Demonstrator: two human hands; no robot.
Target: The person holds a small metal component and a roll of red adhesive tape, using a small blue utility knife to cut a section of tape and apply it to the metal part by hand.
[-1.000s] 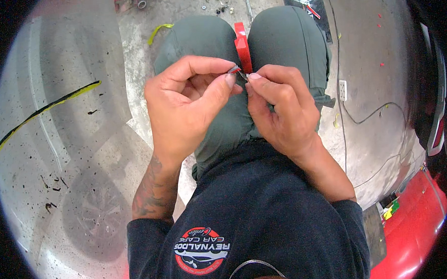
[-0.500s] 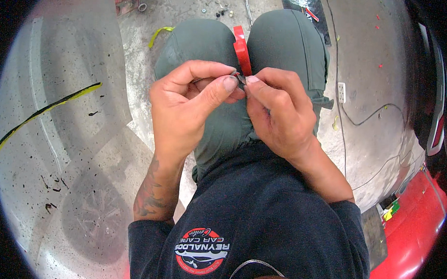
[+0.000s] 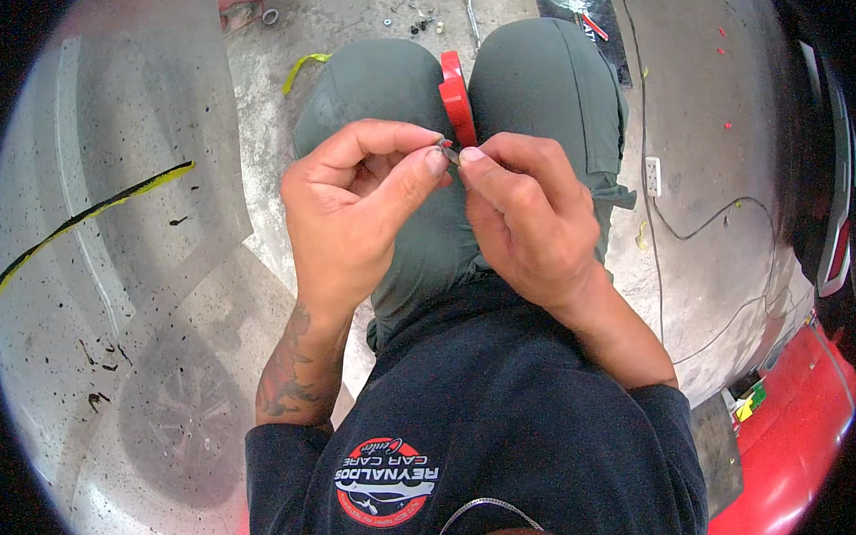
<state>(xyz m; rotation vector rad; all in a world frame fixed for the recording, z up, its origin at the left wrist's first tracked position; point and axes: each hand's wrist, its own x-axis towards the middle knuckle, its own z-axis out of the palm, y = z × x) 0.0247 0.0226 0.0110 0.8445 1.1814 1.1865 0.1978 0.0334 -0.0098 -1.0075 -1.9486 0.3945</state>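
In front of my lap, my left hand (image 3: pixel 345 200) and my right hand (image 3: pixel 534 212) meet with their fingertips almost touching. Between them is a small dark piece (image 3: pixel 452 156) with a speck of red at its upper end. My left thumb and forefinger pinch one end; the right thumb and forefinger pinch the other. The fingertips cover most of it, so its exact kind cannot be made out. Just beyond the fingers, a red roll of tape (image 3: pixel 456 101), seen edge-on, stands wedged between my knees.
On the floor ahead lie a wrench (image 3: pixel 474 22), several small fasteners (image 3: pixel 423 26) and a yellow strip (image 3: pixel 303 70). A black cable (image 3: pixel 643 118) and white power strip (image 3: pixel 653 177) run along the right, near a red panel (image 3: pixel 783 444). Leftward, a yellow-black strip (image 3: pixel 91 213) crosses a speckled grey surface.
Both hands have shifted slightly left with the small piece, which now sits at a slightly different angle. The red tape roll and my knees have also shifted a little left in view.
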